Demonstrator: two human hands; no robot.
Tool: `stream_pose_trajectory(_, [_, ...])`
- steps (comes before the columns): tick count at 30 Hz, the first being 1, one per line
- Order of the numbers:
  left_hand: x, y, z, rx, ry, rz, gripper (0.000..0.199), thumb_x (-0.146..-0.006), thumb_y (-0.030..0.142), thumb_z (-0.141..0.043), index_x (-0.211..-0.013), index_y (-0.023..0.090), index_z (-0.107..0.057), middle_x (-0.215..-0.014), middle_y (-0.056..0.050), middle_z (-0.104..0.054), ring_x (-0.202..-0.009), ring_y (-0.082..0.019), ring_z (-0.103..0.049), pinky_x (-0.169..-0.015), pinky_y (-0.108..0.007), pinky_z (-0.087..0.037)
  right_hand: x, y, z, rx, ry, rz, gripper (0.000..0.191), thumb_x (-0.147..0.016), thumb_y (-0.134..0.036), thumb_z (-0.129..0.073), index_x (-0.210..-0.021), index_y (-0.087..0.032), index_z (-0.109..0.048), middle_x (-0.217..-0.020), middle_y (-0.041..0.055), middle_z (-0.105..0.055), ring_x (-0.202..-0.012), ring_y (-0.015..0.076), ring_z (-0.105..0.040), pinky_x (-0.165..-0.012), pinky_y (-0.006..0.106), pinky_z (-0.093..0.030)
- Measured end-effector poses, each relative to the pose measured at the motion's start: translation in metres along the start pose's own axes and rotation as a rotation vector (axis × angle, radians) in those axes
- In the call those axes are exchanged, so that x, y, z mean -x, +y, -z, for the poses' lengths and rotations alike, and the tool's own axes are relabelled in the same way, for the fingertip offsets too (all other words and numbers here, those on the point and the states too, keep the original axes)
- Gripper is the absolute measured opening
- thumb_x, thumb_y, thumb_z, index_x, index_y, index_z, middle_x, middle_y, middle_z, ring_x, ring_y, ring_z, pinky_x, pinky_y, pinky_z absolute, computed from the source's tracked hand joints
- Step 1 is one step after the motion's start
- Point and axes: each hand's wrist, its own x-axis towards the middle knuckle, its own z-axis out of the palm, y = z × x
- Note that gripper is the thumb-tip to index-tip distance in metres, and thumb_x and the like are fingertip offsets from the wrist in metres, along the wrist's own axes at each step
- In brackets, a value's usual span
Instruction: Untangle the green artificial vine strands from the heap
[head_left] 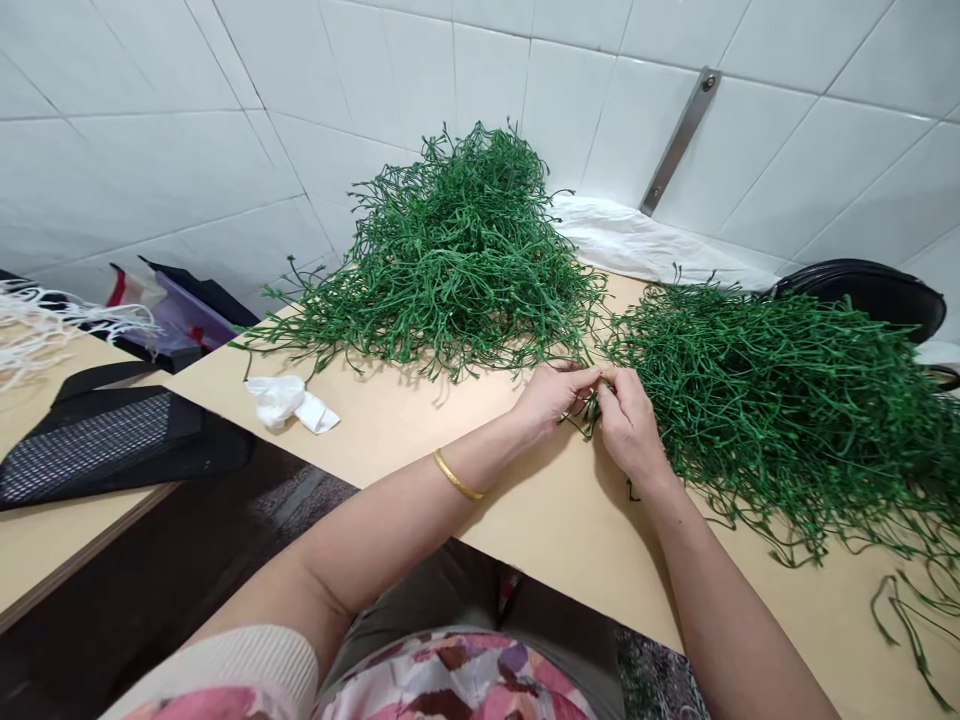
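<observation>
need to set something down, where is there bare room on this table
Bare tabletop shows between the white tissue and left forearm, between both forearms, and from the right forearm to the loose stems. Crowded: the back green pile, the right green pile, and between them at the left hand and right hand.

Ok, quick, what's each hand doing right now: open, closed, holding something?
Left hand: closed, fingertips pinching green stems.
Right hand: closed, thumb and fingers pinching the same green stems, fingertips meeting the left's.
</observation>
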Motion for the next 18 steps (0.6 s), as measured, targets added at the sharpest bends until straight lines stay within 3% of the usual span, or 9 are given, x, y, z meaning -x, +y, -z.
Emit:
stream_pose_trajectory(5, [0.0017,-0.0005,-0.0040,0.074,0.028,0.035,0.020,-0.057,0.019,-0.072,-0.058,0.012,-0.054,-0.051,0.002,-0.051,-0.044,-0.004,-0.042,-0.045,-0.019,-0.031,0.0007,0.0008,-0.0022,0.034,0.059,-0.004,0.014,-0.081,-0.020,-0.035,-0.083,-0.019,-0.049,-0.088,0.0072,-0.051,-0.087,0.0200,-0.047,-0.079,0.036,-0.038])
stream_pose_trajectory(10, [0.0066,-0.0016,-0.0082,0.104,-0.062,0.198,0.017,-0.068,0.018,-0.061,-0.054,0.011,-0.053,-0.049,-0.001,-0.051,-0.043,-0.005,-0.045,-0.045,-0.019,-0.034,0.0010,0.0031,-0.0034,0.044,0.140,-0.034,0.014,-0.082,-0.021,-0.035,-0.086,-0.018,-0.049,-0.092,0.0082,-0.051,-0.089,0.0199,-0.048,-0.079,0.035,-0.038])
stream_pose_trajectory(18, [0.0017,0.0045,-0.0027,0.024,0.078,0.120,0.024,-0.077,0.018,-0.051,-0.054,0.013,-0.047,-0.048,0.000,-0.049,-0.040,-0.005,-0.043,-0.042,-0.019,-0.033,0.0024,-0.0004,-0.0013,0.415,0.153,0.082,0.023,-0.088,-0.026,-0.030,-0.070,-0.020,-0.043,-0.077,0.0065,-0.050,-0.079,0.0207,-0.043,-0.068,0.033,-0.031])
